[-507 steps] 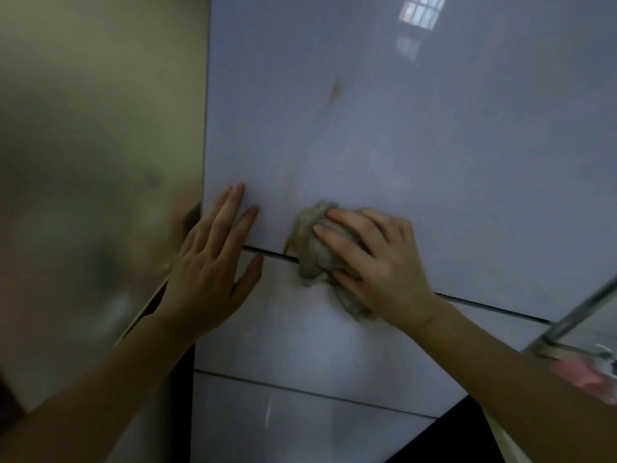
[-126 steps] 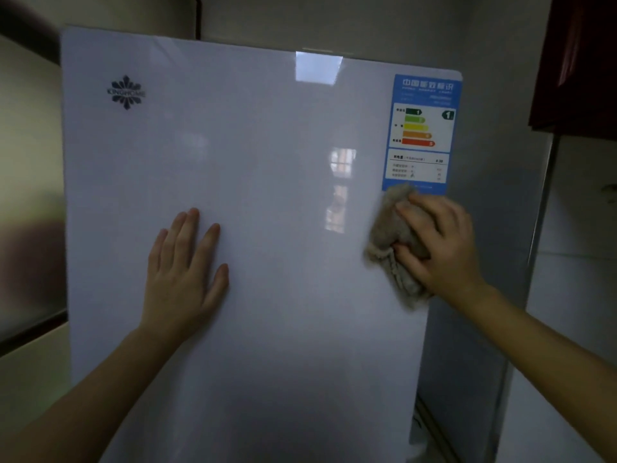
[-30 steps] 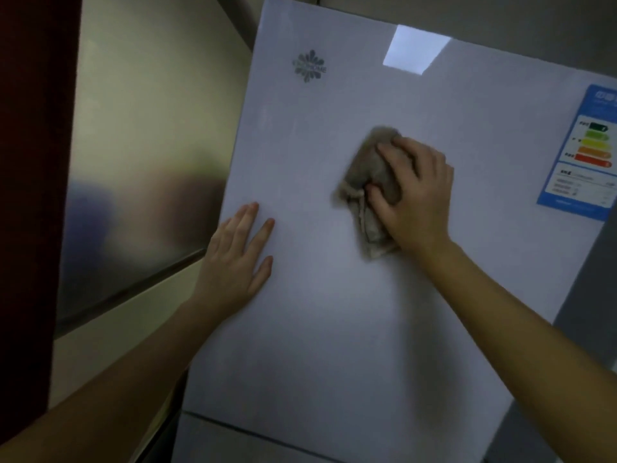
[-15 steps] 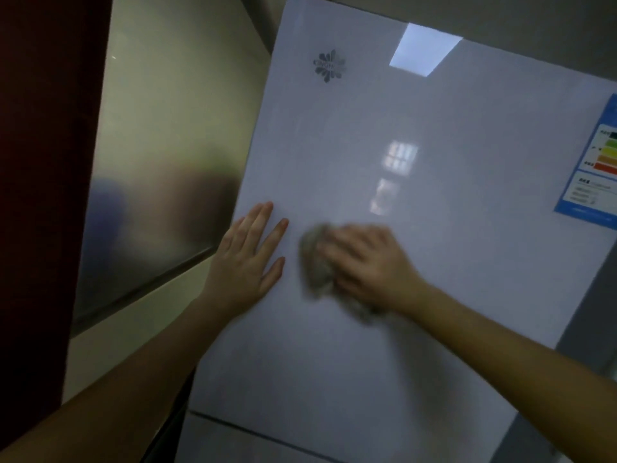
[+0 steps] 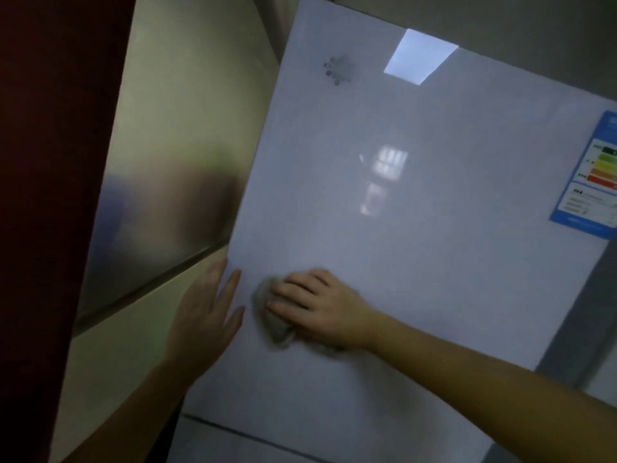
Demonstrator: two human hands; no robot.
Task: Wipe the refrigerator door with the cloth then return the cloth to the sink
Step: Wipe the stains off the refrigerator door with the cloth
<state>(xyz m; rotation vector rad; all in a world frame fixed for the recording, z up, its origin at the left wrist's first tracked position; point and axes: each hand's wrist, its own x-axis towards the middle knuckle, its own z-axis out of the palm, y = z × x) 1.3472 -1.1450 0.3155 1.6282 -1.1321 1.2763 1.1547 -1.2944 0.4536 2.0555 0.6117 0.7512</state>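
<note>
head view | right hand [image 5: 320,309] grips bunched cloth [image 5: 270,317], pressed on refrigerator door [image 5: 417,262], low near left edge | left hand [image 5: 207,315] flat, fingers straight, bracing that edge, holding nothing | judgement: even pressure, overlapping strokes | sink not visible

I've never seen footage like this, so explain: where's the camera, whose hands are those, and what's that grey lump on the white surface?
No machine here. The camera sits on a person's head, looking forward and down, so both bare arms are that person's own. The white surface is an upright fridge door with a blue label at its right edge. The left hand lies flat at the door's left edge, holding nothing. The right hand grips a bunched grey cloth and presses it on the door.
</note>
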